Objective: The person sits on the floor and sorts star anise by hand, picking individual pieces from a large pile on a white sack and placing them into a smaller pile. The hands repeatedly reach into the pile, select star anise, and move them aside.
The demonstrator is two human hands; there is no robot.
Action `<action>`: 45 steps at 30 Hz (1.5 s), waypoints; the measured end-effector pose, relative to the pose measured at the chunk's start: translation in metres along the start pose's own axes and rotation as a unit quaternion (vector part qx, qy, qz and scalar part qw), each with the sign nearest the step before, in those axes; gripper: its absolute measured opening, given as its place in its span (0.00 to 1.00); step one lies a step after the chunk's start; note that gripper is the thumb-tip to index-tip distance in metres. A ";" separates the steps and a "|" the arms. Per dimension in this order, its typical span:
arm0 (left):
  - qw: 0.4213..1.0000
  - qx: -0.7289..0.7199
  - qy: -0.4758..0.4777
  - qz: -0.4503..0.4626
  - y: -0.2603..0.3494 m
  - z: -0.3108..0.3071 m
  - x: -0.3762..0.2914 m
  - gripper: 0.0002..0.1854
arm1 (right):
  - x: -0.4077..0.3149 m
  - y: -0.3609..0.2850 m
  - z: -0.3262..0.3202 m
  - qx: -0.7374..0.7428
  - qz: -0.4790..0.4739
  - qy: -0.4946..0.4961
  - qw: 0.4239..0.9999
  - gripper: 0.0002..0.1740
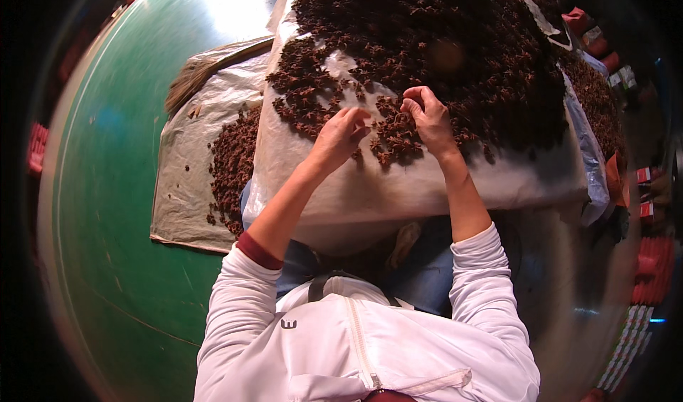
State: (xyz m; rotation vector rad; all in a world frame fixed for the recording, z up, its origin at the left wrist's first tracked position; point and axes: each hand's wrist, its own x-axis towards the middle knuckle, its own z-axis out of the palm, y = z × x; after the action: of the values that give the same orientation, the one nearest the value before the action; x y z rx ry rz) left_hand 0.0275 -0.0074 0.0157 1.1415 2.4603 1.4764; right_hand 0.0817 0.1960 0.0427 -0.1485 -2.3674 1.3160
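Observation:
Dried star anise (496, 82) lies in a thick dark layer over a table covered with a pale plastic sheet (384, 202). Above the sheet, my left hand (342, 135) has its fingers curled, near the left edge of a small heap of star anise (395, 143); whether anything is between its fingertips cannot be made out. My right hand (428, 119) is over the upper right side of that heap, thumb and forefinger drawn close together. Its fingertips are too small in view to show whether they pinch a piece.
On the green floor (117, 188) at left, a woven sheet (187, 188) bears a pile of star anise (235, 162) and a straw broom (195, 76). More spice (592, 98) lies beyond the table's right edge. Red bags (652, 268) stand at the far right.

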 end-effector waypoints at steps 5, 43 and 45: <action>0.954 -0.287 0.016 -0.085 0.011 0.041 0.023 0.18 | -0.015 -0.002 0.008 0.067 -0.024 0.024 0.997 0.10; 0.971 0.181 0.155 0.009 -0.027 -0.015 0.035 0.07 | -0.023 0.043 0.038 -0.325 -0.227 -0.056 0.916 0.05; 0.968 0.203 0.145 -0.023 -0.035 -0.016 0.035 0.08 | -0.018 0.044 0.035 -0.327 -0.215 -0.044 0.919 0.03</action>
State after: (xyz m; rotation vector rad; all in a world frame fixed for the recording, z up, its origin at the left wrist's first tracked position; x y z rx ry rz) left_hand -0.0240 -0.0072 0.0079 0.9624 3.0740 1.2373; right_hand 0.0788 0.1867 -0.0154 0.2342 -2.6217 0.3107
